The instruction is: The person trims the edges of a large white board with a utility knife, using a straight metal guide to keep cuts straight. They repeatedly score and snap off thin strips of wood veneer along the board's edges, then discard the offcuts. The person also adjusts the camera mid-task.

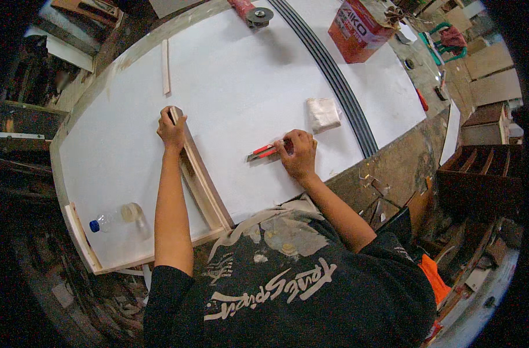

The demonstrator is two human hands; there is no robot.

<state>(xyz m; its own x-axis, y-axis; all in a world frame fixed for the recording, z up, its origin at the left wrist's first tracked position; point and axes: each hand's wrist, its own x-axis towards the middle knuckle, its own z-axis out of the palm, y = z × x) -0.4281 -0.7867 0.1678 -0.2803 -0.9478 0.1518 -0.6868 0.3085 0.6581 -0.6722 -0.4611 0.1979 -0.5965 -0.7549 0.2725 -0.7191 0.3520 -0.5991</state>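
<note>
My left hand (171,132) is wrapped round the far end of a long wooden board (203,168), which has layered pale edges. The board runs from that hand back to the near edge of the white table panel (125,133), close to my body. To the right, my right hand (298,155) holds a red utility knife (263,152) just above the white surface, its tip pointing left. The grip end of the knife is partly hidden by my fingers. A folded beige cloth or paper pad (322,115) lies just beyond that hand.
A thin wooden strip (165,68) lies past my left hand. Several black strips (329,72) cross the panel on the right. An angle grinder (254,15) and a red can (360,32) stand at the far side. A clear bottle (106,223) lies near left.
</note>
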